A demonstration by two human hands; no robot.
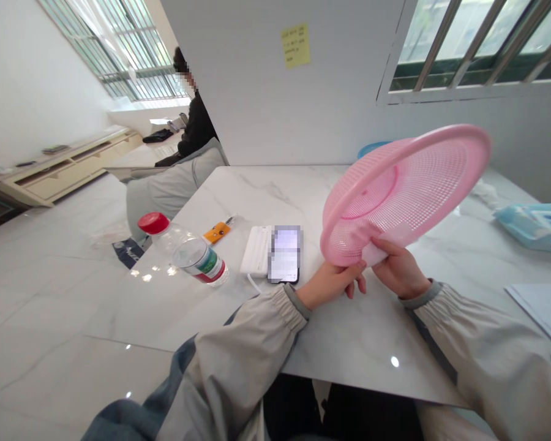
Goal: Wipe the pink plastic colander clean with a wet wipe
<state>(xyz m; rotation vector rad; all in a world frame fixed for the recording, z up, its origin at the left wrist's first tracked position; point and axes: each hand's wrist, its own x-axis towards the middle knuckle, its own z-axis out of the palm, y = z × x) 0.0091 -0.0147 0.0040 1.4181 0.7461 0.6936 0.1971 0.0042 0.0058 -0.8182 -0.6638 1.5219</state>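
A pink plastic mesh basket (422, 202) is held up at a tilt over the table, its open side turned toward me and to the right. My left hand (333, 285) grips its near rim from below, fingers closed at the edge. At the same edge, my right hand (400, 269) is closed with the thumb on top, pinching a white wipe (373, 253) against the basket's rim. Part of the wipe lies inside the basket, by the thumb. The fingers beneath the rim are partly hidden.
On the marble-patterned table (349, 349) are a red-capped water bottle (197, 260), an orange item (217, 233), a white box-shaped device (256, 250) and a phone (284, 254). To the right lie a blue wipes pack (539, 226) and paper (544, 306). A blue rim (371, 148) shows behind the basket. A person (196, 125) sits beyond.
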